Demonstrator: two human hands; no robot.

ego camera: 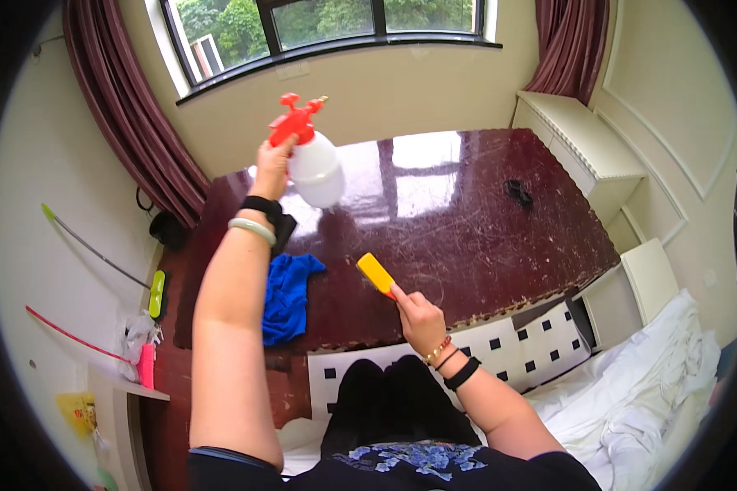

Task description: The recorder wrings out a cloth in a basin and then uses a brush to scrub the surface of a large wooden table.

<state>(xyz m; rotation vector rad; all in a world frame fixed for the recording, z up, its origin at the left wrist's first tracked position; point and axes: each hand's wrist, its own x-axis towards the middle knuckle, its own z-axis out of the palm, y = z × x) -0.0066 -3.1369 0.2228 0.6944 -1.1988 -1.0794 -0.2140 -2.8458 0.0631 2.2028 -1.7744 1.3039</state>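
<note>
My left hand (274, 162) grips a pressure spray bottle (317, 169) by its red pump head, toward the far left part of the table. The bottle's body is translucent white and leans slightly; I cannot tell whether its base touches the tabletop. In my right hand (422, 318) is a small yellow tool (375, 274) with a bit of red near my fingers, perhaps a brush or scraper. Its yellow end points away from me, over the near part of the dark red wooden table (467, 258). A crumpled blue cloth (287, 301) lies on the table beside my left forearm.
A coiled black cable (518, 193) rests on the table's right side. A white cabinet (580, 135) stands at the far right. White bedding (632, 374) lies at lower right. A green-headed mop (157, 293) and a pink brush (146, 366) are by the left wall.
</note>
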